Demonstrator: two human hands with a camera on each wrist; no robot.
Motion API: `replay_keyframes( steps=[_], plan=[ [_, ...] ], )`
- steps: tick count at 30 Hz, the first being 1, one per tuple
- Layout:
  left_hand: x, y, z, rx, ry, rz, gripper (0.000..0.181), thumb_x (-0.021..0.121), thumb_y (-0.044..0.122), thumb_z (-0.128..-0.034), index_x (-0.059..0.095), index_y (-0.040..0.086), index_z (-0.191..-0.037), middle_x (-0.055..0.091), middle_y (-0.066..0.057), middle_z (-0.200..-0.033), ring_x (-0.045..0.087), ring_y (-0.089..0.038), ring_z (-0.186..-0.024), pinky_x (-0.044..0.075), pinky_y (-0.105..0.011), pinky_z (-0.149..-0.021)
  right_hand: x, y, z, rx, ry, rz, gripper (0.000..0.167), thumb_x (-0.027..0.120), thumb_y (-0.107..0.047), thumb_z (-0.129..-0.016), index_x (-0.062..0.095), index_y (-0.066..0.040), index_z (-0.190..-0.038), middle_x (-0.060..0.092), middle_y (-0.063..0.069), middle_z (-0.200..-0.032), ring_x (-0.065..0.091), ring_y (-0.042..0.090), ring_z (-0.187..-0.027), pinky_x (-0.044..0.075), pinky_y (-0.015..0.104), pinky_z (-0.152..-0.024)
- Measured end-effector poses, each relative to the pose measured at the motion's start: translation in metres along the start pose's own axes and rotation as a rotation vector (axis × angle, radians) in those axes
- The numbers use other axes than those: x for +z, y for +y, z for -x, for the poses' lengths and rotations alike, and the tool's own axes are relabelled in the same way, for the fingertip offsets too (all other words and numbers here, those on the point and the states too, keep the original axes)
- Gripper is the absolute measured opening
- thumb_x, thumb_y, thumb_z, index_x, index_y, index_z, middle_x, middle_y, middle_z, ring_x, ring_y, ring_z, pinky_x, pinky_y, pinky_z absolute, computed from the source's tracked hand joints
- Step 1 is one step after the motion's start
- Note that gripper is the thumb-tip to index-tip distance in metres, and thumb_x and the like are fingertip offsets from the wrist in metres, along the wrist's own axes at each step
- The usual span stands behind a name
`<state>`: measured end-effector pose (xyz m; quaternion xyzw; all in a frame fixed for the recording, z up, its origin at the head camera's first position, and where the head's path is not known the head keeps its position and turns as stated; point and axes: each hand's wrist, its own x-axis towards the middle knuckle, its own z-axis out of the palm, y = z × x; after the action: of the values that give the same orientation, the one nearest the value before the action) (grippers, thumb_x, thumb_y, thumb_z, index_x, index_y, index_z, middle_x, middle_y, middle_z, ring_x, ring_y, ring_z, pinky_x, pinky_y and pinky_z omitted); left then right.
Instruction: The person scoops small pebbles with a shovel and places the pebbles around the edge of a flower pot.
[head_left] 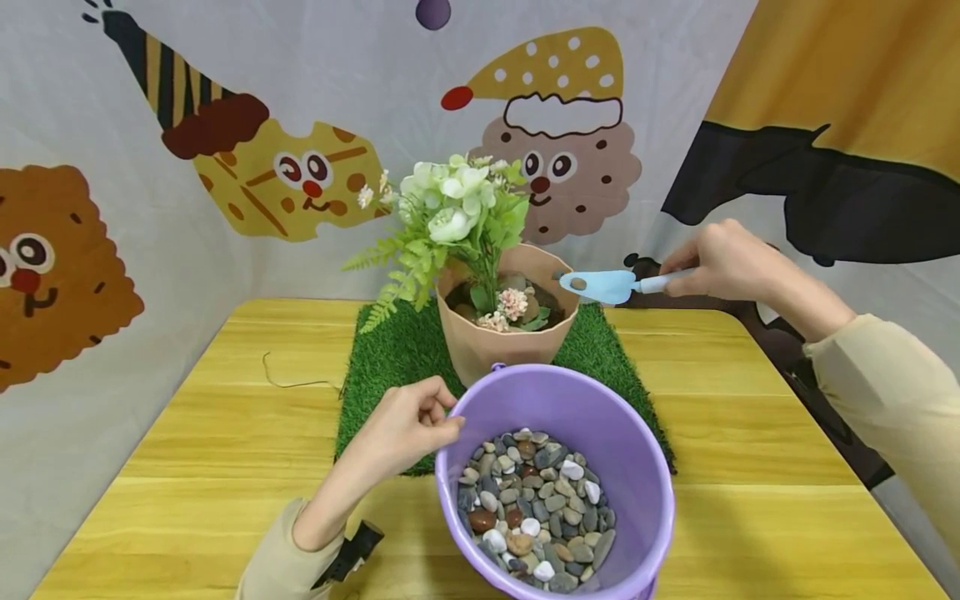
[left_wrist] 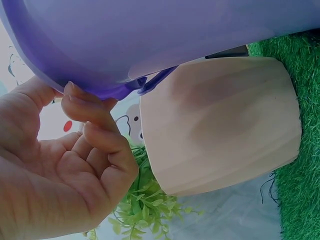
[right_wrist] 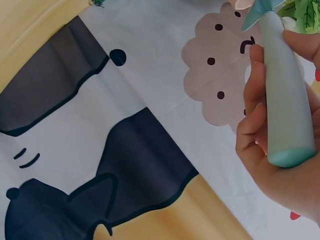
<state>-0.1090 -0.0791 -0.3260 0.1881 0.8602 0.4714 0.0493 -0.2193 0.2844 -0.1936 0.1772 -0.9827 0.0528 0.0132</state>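
Observation:
My right hand (head_left: pixel 723 260) grips the pale handle of a small light-blue garden trowel (head_left: pixel 603 286). The trowel's blade reaches over the right rim of a peach flowerpot (head_left: pixel 498 346), with a brownish pebble (head_left: pixel 578 284) on it near the tip. In the right wrist view the fingers wrap around the trowel handle (right_wrist: pixel 286 95). My left hand (head_left: pixel 401 425) pinches the rim of a purple bucket (head_left: pixel 645 467) between thumb and fingers, also plain in the left wrist view. Many mixed pebbles (head_left: pixel 555 504) cover the bucket's bottom. White flowers (head_left: pixel 453 200) with green leaves stand in the pot, among stones and small pink blossoms (head_left: pixel 512 305).
Pot and bucket stand close together, the pot on a green turf mat (head_left: pixel 397 354). Beneath is a yellow wooden table (head_left: pixel 187 467). A thin dark wire (head_left: pixel 296 384) lies left of the mat. A cartoon-printed cloth (head_left: pixel 315 50) hangs behind the table.

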Motion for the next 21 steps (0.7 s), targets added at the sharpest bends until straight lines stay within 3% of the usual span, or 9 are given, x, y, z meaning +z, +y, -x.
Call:
replay_keyframes(
  steps=[14,21],
  plan=[
    [0.001,0.000,0.000,-0.002,-0.001,0.007,0.008,0.067,0.011,-0.0794,0.063,0.007,-0.086,0.060,0.000,-0.067,0.049,-0.006,-0.053,0.040,-0.018,-0.045,-0.012,-0.022,-0.014,0.057,-0.073,0.171,0.022,0.072,-0.020,-0.075,0.075,-0.005,-0.091,0.068,0.004,-0.070,0.049,0.018,-0.059,0.038,0.031,-0.048],
    [0.000,0.000,0.000,0.005,0.002,0.004,0.009,0.067,0.011,-0.0792,0.063,0.007,-0.086,0.060,0.000,-0.067,0.049,-0.006,-0.053,0.040,-0.018,-0.045,-0.022,-0.036,-0.019,0.039,-0.057,0.279,0.025,0.076,-0.021,-0.072,0.075,-0.006,-0.092,0.068,0.009,-0.076,0.051,0.019,-0.060,0.040,0.033,-0.046]
  ],
)
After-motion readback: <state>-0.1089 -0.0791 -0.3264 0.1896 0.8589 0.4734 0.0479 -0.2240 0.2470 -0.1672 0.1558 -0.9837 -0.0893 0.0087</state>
